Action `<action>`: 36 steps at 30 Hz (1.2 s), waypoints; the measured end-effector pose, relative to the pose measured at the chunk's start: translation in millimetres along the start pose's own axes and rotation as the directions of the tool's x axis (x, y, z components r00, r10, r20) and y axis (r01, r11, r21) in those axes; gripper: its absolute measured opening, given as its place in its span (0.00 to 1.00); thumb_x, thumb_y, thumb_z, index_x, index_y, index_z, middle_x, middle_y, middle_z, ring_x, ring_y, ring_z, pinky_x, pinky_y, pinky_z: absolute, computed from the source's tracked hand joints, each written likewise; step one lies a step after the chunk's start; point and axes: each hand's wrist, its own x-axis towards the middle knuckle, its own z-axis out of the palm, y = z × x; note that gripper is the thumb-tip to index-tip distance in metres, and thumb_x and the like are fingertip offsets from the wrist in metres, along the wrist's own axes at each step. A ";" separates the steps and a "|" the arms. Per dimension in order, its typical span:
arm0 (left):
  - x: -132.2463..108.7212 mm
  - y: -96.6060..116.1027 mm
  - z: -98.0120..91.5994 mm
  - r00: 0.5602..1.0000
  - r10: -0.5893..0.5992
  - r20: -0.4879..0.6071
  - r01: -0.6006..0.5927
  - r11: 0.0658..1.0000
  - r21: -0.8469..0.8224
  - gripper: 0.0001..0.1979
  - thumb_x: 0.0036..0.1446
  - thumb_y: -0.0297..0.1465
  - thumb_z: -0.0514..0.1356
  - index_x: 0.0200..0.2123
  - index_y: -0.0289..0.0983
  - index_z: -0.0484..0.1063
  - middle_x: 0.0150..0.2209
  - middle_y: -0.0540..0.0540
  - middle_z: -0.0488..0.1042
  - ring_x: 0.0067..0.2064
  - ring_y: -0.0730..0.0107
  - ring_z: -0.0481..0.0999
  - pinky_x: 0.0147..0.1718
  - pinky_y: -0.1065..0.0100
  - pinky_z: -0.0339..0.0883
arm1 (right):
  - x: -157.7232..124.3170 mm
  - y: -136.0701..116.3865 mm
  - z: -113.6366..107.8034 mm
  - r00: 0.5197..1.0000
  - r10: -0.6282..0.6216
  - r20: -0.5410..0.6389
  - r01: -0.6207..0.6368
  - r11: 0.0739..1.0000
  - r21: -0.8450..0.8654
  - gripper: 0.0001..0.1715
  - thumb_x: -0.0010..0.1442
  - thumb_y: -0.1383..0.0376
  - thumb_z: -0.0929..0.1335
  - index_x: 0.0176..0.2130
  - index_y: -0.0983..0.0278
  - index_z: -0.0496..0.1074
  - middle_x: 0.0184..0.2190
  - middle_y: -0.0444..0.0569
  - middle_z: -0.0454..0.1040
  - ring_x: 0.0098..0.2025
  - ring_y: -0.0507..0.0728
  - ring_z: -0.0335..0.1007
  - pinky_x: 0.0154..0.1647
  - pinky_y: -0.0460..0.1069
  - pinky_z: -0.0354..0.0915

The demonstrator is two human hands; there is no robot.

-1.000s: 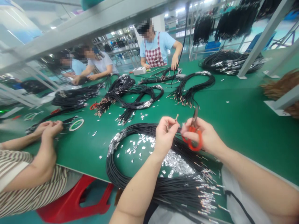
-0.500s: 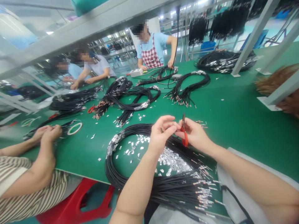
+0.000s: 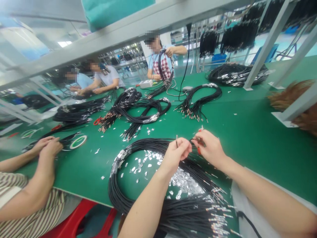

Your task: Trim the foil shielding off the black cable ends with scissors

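A looped black cable bundle (image 3: 162, 64) is now raised off the green bench (image 3: 250, 148) and held upright by a co-worker's hand (image 3: 169, 51), having lain flat on the bench earlier. The red-handled scissors (image 3: 198, 150), plainly displayed before, are now largely hidden in the right hand (image 3: 210, 148), with only slivers of red left showing. The left hand (image 3: 177, 153) is set lower, and a metal-tipped wire end (image 3: 176, 141) is pinched upright above it.

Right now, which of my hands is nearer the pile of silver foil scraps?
Your left hand, just above the foil scraps; your right hand is farther, up and to their right.
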 end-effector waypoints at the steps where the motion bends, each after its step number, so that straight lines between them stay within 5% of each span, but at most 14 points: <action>1: -0.3 -0.5 -0.2 1.000 0.009 0.011 -0.009 1.000 -0.004 0.16 0.51 0.41 0.60 0.25 0.33 0.67 0.20 0.52 0.62 0.19 0.83 0.54 0.17 0.76 0.41 | 0.2 -0.8 -0.2 1.000 0.020 0.000 -0.020 1.000 -0.001 0.05 0.60 0.69 0.62 0.32 0.62 0.65 0.27 0.48 0.69 0.30 0.55 0.65 0.29 0.49 0.63; 4: -0.7 -2.9 -0.9 0.999 0.031 0.036 -0.031 0.999 -0.009 0.13 0.51 0.39 0.61 0.26 0.33 0.68 0.23 0.51 0.63 0.21 0.82 0.55 0.18 0.75 0.44 | 1.3 -2.5 -1.8 0.995 0.097 0.031 -0.097 0.995 -0.006 0.03 0.59 0.67 0.63 0.32 0.62 0.66 0.28 0.48 0.71 0.29 0.55 0.67 0.30 0.49 0.63; 7: -1.1 -2.6 -1.8 0.990 0.144 0.010 -0.144 0.989 0.026 0.10 0.50 0.35 0.61 0.25 0.34 0.71 0.35 0.46 0.69 0.27 0.79 0.63 0.24 0.73 0.55 | 4.6 -2.2 -8.5 0.983 0.129 0.131 -0.123 0.991 -0.048 0.04 0.59 0.64 0.64 0.32 0.62 0.67 0.27 0.47 0.72 0.26 0.53 0.67 0.28 0.47 0.62; 12: -2.4 4.3 -4.0 0.960 0.276 0.047 -0.277 0.961 0.014 0.10 0.52 0.32 0.60 0.21 0.35 0.70 0.47 0.42 0.70 0.52 0.61 0.66 0.43 0.67 0.61 | 14.4 -8.0 -32.7 0.959 0.031 0.280 0.031 0.976 -0.215 0.10 0.58 0.58 0.66 0.31 0.63 0.68 0.23 0.45 0.72 0.23 0.52 0.65 0.25 0.46 0.57; 15: -2.5 6.3 -5.6 0.962 0.269 0.045 -0.267 0.963 -0.043 0.12 0.52 0.35 0.60 0.20 0.35 0.68 0.43 0.42 0.71 0.46 0.62 0.70 0.36 0.67 0.64 | 19.0 -17.9 -46.5 0.953 -0.019 0.303 0.109 0.954 -0.281 0.14 0.56 0.54 0.67 0.30 0.63 0.69 0.24 0.46 0.71 0.24 0.53 0.64 0.25 0.46 0.55; 20: -3.6 6.2 -7.5 0.960 0.279 0.008 -0.278 0.959 -0.054 0.12 0.51 0.36 0.61 0.22 0.34 0.67 0.38 0.47 0.67 0.25 0.80 0.65 0.27 0.69 0.62 | 18.4 -25.8 -52.9 0.950 -0.111 0.293 0.227 0.889 -0.398 0.15 0.58 0.55 0.65 0.30 0.64 0.71 0.22 0.47 0.69 0.24 0.53 0.62 0.26 0.47 0.54; 36: -4.7 6.1 -12.2 0.960 0.278 0.047 -0.279 0.960 0.019 0.13 0.53 0.36 0.60 0.24 0.34 0.63 0.34 0.50 0.62 0.22 0.84 0.61 0.23 0.71 0.54 | 13.8 -23.9 -51.7 0.944 -0.137 0.302 0.270 0.847 -0.459 0.12 0.58 0.57 0.66 0.31 0.64 0.71 0.23 0.46 0.70 0.25 0.54 0.65 0.27 0.48 0.54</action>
